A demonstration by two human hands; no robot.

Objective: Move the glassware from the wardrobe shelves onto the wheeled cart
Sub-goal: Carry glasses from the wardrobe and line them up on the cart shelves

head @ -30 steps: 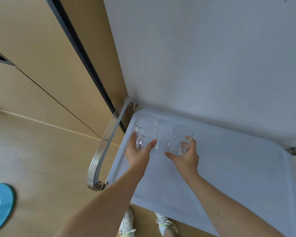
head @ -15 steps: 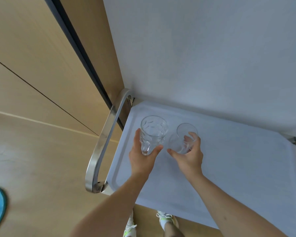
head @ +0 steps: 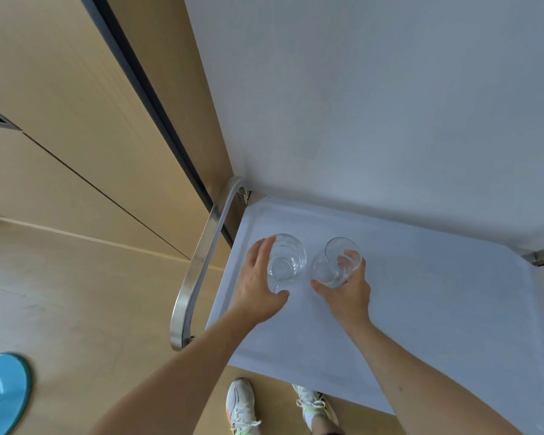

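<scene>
Two clear drinking glasses are at the left part of the white cart top (head: 421, 309). My left hand (head: 256, 287) grips the patterned glass (head: 286, 259) from its left side, thumb under its near edge. My right hand (head: 347, 288) holds the smooth glass (head: 333, 265), fingers curled round its right side, and this glass tilts away from me. Whether either base touches the cart top I cannot tell. The glasses stand close together without touching.
The cart's curved metal handle (head: 198, 268) runs along its left edge. A white wall rises behind the cart, and wooden wardrobe panels (head: 76, 120) with a dark strip stand to the left. A blue round object (head: 0, 394) lies on the wooden floor. My shoes (head: 242, 406) show below the cart.
Both hands have lowered the glasses toward the cart top and drawn them slightly apart. The patterned glass now shows its mouth from above.
</scene>
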